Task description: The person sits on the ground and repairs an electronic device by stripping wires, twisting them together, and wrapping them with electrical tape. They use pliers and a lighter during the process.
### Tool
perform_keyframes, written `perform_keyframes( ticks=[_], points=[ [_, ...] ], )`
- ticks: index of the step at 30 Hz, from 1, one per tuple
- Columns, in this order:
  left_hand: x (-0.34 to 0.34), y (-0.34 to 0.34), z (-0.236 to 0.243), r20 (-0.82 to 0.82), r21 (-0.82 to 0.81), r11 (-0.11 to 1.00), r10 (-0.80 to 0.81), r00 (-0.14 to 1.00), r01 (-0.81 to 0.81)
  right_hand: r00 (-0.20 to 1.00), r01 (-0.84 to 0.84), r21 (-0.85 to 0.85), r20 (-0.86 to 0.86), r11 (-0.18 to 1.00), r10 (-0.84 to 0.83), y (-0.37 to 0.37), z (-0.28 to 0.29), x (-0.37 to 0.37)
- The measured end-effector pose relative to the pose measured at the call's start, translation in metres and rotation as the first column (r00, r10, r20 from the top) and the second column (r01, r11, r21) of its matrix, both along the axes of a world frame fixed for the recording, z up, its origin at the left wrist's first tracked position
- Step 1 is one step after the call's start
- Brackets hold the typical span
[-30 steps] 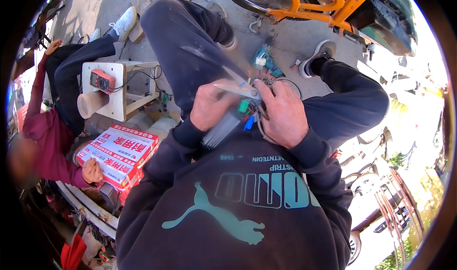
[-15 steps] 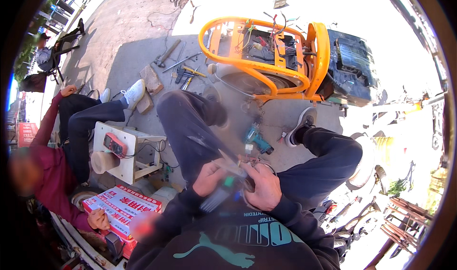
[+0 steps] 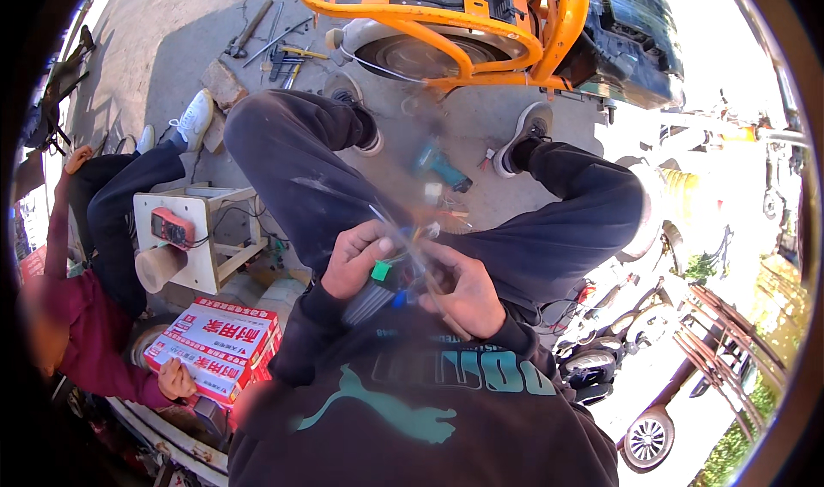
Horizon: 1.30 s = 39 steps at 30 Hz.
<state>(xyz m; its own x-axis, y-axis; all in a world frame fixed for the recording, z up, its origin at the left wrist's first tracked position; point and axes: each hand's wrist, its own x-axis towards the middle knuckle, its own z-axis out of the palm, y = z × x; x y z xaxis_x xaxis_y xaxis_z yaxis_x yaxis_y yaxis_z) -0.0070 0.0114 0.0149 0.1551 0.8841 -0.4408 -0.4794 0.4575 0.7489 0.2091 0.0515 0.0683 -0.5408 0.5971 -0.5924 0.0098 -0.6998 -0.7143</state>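
My left hand (image 3: 356,260) is closed at the wired, finned metal part (image 3: 366,303) in my lap, beside its green connector (image 3: 380,272). A blue connector (image 3: 399,298) sits lower on it. My right hand (image 3: 463,291) is curled at the bundle's right side; what its fingers grip is smeared by motion. A long, blurred light object, possibly the scissors (image 3: 395,231), crosses diagonally between both hands, with loose wires around it. A teal power drill (image 3: 443,168) lies on the ground beyond my lap.
An orange scooter frame (image 3: 481,32) stands ahead, with tools (image 3: 283,58) and a brick (image 3: 219,82) nearby. At left are a white stool (image 3: 206,229) with a red meter (image 3: 172,227), and another person (image 3: 90,332) touching a red-white box (image 3: 215,350). Bikes and rusty rods (image 3: 721,350) are at right.
The view tipped up toward the scooter, then back down. The scissors, crisp a second ago, have turned and are now blurred. My hands have shifted slightly, still close together over my lap.
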Motion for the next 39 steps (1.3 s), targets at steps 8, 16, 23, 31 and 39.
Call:
perform_keyframes(
  ticks=[8, 16, 23, 31, 39],
  points=[
    [-0.001, -0.006, -0.003, 0.015, 0.015, 1.0, 0.01, 1.0, -0.011, 0.996, -0.006, -0.085, -0.086, 0.996, -0.001, -0.004, -0.006, 0.006],
    [0.004, -0.016, -0.027, 0.04, -0.026, 0.971, 0.238, 0.97, -0.237, 0.861, 0.458, 0.28, 0.098, 0.844, -0.5, 0.087, 0.009, 0.106],
    [0.011, -0.01, -0.008, -0.118, 0.025, 0.996, 0.09, 0.989, -0.087, 0.931, 0.359, -0.361, 0.196, 0.86, -0.307, 0.119, -0.198, 0.054],
    [0.014, -0.013, -0.009, -0.295, 0.026, 0.993, 0.117, 0.948, -0.114, 0.773, -0.032, 0.655, 0.495, 0.755, -0.397, 0.153, -0.199, 0.014],
    [0.013, -0.01, -0.004, -0.342, 0.018, 1.0, -0.01, 0.94, 0.017, 0.737, -0.538, 0.75, 0.64, -0.385, 0.216, 0.096, -0.015, -0.021]
  ],
)
